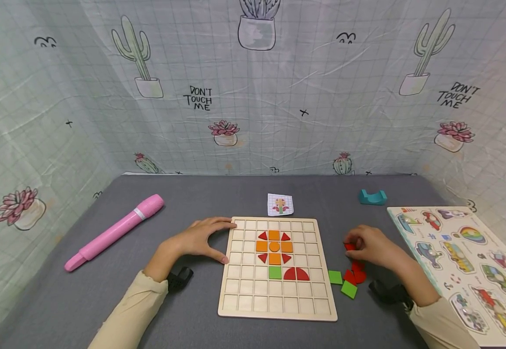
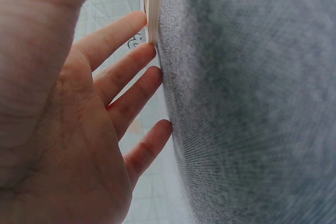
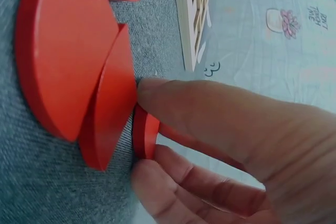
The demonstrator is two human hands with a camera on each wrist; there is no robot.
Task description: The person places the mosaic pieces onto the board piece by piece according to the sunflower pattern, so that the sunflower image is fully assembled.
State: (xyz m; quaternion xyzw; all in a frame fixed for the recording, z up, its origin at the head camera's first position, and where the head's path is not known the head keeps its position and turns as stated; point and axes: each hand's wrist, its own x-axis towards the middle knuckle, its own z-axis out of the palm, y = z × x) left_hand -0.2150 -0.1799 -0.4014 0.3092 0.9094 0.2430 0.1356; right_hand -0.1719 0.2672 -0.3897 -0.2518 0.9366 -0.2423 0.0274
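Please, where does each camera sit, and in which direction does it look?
Head: on the head, looking down at the wooden board; both hands and sleeves show.
Left wrist: sideways along the mat; the left hand touches the board's edge.
Right wrist: close on the right hand pinching a red piece.
All three views show the board.

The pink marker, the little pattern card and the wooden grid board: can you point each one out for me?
pink marker [image 1: 115, 231], head view, middle of its barrel.
pattern card [image 1: 280, 204], head view, centre of the card.
wooden grid board [image 1: 275, 296], head view, bare cells in its lower part.
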